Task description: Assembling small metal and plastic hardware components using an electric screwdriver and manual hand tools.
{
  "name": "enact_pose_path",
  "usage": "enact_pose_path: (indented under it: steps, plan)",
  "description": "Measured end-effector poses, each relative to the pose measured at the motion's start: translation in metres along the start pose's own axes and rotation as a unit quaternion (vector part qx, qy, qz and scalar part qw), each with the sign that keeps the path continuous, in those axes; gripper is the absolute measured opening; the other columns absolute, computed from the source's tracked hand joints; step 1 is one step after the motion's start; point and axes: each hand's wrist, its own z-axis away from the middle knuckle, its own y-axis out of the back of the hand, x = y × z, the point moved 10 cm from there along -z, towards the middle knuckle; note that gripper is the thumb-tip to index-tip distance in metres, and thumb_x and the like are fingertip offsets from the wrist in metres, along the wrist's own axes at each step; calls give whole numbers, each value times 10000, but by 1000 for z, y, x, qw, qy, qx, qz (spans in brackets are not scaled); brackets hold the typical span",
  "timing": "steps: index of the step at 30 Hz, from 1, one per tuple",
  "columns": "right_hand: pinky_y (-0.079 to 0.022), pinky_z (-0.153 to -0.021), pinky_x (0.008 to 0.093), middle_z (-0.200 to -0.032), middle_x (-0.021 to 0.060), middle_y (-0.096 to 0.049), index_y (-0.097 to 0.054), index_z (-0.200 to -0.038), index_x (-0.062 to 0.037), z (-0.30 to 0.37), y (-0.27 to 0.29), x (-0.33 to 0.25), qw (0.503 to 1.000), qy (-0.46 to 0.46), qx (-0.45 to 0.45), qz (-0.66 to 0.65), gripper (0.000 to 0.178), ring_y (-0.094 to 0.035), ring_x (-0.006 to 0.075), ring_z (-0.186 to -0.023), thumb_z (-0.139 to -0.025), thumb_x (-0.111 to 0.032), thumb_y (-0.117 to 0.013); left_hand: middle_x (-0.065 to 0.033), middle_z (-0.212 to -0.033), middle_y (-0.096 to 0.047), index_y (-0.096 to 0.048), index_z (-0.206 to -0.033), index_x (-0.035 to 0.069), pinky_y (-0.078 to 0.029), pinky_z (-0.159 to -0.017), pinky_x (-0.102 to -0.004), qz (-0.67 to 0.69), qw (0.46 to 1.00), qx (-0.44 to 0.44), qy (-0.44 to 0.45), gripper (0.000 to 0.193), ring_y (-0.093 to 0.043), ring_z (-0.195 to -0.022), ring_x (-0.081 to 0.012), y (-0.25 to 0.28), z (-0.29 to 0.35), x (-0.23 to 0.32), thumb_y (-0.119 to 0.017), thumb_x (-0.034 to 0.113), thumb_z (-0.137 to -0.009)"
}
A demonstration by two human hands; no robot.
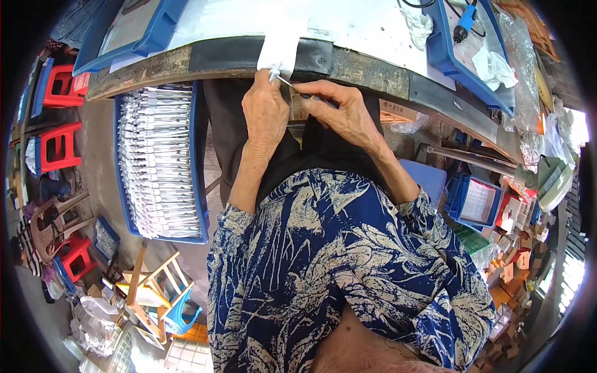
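At the table's front edge, my left hand (265, 109) is closed, thumb and fingers pinching a small pale piece (273, 74) against a strip of white cloth (278, 53). What the piece is exactly cannot be made out. My right hand (341, 107) is closed around a thin tool with a dark handle (309, 96). Its slim metal shaft (285, 81) points left, with the tip at the pale piece. The cloth strip hangs over the worn wooden edge, and my fingers partly hide the piece.
Left of my legs stands a blue crate (203, 211) of stacked white-and-silver metal parts (155, 155). Blue trays (134, 46) sit at both table ends; the right one holds a blue power screwdriver (464, 25) and a white rag (495, 68). Red stools (60, 147) stand far left.
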Motion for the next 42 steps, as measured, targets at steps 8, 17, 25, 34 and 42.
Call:
enact_pose_path:
  steps: [8,17,25,34,42]
  plan:
    - [-491,-728,242,-899,73,-652,-611,-1048,-8,0,0,-5,999,23,-7,43,240,-616,127,-813,-838,-118,-576,-264,-725,-569,-504,-917,-37,-451,-601,-465,6,1000,2,8,125,-576,-714,-428,3,-1,4,-490,59,-838]
    - [-500,-672,265,-921,116,-656,-602,-1063,-12,2,-1,-20,990,92,19,107,255,-630,161,-783,-833,-119,-574,-239,-770,-576,-490,-900,-27,-459,-594,-448,-17,1000,12,-7,114,-578,-722,-414,1,1,6,-491,72,-844]
    - [-455,-467,364,-679,123,-502,-536,-1049,-62,15,-26,-66,845,202,54,493,277,-576,288,-573,-777,-81,-589,-227,-726,-574,-513,-912,-17,-472,-544,-410,-17,998,42,-46,108,-589,-657,-385,3,4,9,-497,72,-852]
    - [-453,-434,369,-672,123,-514,-525,-1065,-84,13,-23,-55,869,181,40,458,315,-563,282,-524,-760,-98,-607,-183,-732,-574,-528,-917,2,-477,-510,-359,-18,993,82,-84,95,-596,-628,-343,4,9,16,-508,70,-854]
    - [-466,-497,334,-727,138,-607,-595,-1021,-25,7,-9,-42,946,63,48,316,256,-594,265,-574,-771,-82,-590,-150,-696,-556,-485,-829,12,-463,-491,-357,-39,989,114,-88,123,-580,-594,-312,4,10,16,-575,14,-745]
